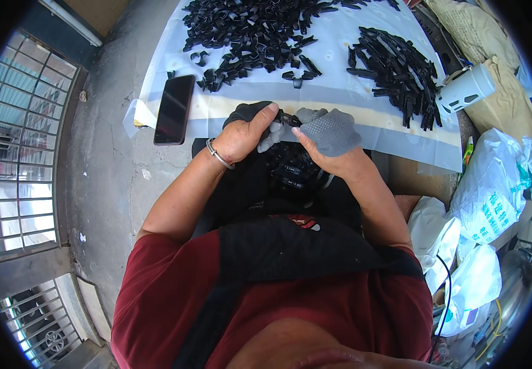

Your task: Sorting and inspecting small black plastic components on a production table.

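Observation:
At the near edge of the table, my two partly gloved hands meet around a small black plastic part (289,119). My left hand (250,130) is closed on its left end, bare thumb on top. The grey-gloved fingers of my right hand (330,134) pinch its right end, the thumb also bare. Much of the part is hidden by the fingers. Below them, in my lap, lies a heap of shiny black parts (293,173). Beyond my hands spreads a big pile of small curved black plastic pieces (247,37); a few lie loose in front of it.
A second pile, of long black strips (398,71), lies to the right beside a white plastic cylinder with slots (468,89). A dark phone (174,109) rests on the left corner of the plastic-covered table (333,120). White plastic bags (493,190) crowd my right side.

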Available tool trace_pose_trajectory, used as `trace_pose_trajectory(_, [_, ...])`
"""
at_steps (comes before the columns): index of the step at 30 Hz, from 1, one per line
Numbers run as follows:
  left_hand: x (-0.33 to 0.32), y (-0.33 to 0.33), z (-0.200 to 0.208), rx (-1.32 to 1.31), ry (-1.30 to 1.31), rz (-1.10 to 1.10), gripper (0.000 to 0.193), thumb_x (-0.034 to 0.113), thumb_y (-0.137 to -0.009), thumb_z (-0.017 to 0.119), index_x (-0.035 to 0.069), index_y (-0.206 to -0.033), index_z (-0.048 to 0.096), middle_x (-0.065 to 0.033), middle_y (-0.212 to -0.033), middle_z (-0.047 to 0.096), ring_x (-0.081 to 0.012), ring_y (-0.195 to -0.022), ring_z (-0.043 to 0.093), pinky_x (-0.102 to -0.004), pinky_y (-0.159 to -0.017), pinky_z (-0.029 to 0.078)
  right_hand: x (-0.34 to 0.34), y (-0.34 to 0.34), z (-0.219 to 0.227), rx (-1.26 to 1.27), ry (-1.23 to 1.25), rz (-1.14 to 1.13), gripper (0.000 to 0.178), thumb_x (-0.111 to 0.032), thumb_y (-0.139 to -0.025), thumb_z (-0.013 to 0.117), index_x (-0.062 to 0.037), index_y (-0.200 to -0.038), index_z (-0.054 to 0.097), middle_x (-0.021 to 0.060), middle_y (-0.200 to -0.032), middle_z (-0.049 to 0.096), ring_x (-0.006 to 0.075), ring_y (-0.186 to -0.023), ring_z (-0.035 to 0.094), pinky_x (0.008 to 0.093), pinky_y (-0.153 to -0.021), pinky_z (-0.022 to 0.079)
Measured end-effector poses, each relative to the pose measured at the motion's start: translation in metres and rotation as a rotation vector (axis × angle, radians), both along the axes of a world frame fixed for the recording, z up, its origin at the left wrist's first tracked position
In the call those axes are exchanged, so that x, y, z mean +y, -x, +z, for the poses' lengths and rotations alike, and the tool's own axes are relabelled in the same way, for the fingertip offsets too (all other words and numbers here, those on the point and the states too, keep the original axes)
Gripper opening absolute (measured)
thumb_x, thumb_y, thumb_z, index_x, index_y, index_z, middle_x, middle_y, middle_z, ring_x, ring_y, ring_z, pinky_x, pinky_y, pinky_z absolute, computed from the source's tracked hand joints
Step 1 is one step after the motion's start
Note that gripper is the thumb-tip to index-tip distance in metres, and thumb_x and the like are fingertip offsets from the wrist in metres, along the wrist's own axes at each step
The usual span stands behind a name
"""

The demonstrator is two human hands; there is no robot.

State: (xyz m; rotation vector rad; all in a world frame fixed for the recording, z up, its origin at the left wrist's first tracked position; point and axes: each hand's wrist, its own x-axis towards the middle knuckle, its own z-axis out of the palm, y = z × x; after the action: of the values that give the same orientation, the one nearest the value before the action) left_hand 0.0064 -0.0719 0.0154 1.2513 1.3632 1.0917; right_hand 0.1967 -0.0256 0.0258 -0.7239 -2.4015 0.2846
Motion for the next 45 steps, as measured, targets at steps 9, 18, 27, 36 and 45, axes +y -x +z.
trace_pose_trajectory(9, [-0.001, -0.003, 0.013, 0.125, 0.048, -0.037, 0.044, 0.039, -0.091, 0.039, 0.0, -0.083, 0.058, -0.0096, -0.064, 0.056, -0.0177, -0.059, 0.051, -0.032, -0.059, 0.042, -0.007, 0.001, 0.007, -0.156, -0.044, -0.056, 0.024, -0.025, -0.079, 0.06, -0.0032, -0.088, 0.061, 0.0116, -0.079, 0.061, 0.0307, -0.072, 0.055, 0.039, -0.067, 0.043])
trace_pose_trajectory(18, [0.005, -0.013, 0.011, 0.51, -0.245, -0.2, 0.041, 0.035, -0.092, 0.036, 0.0, -0.087, 0.056, -0.0216, -0.08, 0.059, -0.0386, -0.076, 0.056, -0.0421, -0.068, 0.044, -0.004, 0.008, -0.008, -0.131, -0.149, -0.065, 0.024, -0.027, -0.08, 0.055, -0.0043, -0.084, 0.058, 0.0123, -0.071, 0.058, 0.0302, -0.067, 0.056, 0.041, -0.06, 0.044])
trace_pose_trajectory(27, [0.07, -0.026, -0.001, 1.108, -0.42, 0.014, 0.029, 0.033, -0.082, 0.052, 0.006, -0.09, 0.058, -0.0133, -0.084, 0.062, -0.0277, -0.079, 0.06, -0.0376, -0.066, 0.048, 0.107, -0.053, 0.035, -0.362, -0.554, -0.775, 0.028, -0.012, -0.078, 0.054, -0.0113, -0.105, 0.059, 0.0137, -0.096, 0.06, 0.0289, -0.084, 0.059, 0.0392, -0.07, 0.048])
trace_pose_trajectory(36, [0.078, -0.021, -0.012, 1.187, -0.338, 0.04, 0.019, 0.023, -0.076, 0.054, 0.008, -0.088, 0.059, -0.0124, -0.085, 0.06, -0.0287, -0.077, 0.06, -0.0389, -0.065, 0.049, 0.106, 0.03, -0.002, -0.559, -0.147, -0.209, 0.019, -0.009, -0.075, 0.052, -0.0101, -0.091, 0.061, 0.0141, -0.087, 0.061, 0.031, -0.081, 0.059, 0.0417, -0.068, 0.048])
trace_pose_trajectory(45, [0.058, 0.006, -0.02, 1.03, -0.409, 0.131, 0.025, 0.015, -0.076, 0.051, 0.006, -0.098, 0.058, -0.0158, -0.092, 0.061, -0.0324, -0.082, 0.059, -0.0389, -0.072, 0.048, 0.079, 0.017, -0.005, -0.436, -0.028, -0.271, 0.021, -0.013, -0.078, 0.053, -0.0037, -0.096, 0.058, 0.0163, -0.087, 0.06, 0.0338, -0.082, 0.057, 0.0422, -0.071, 0.047])
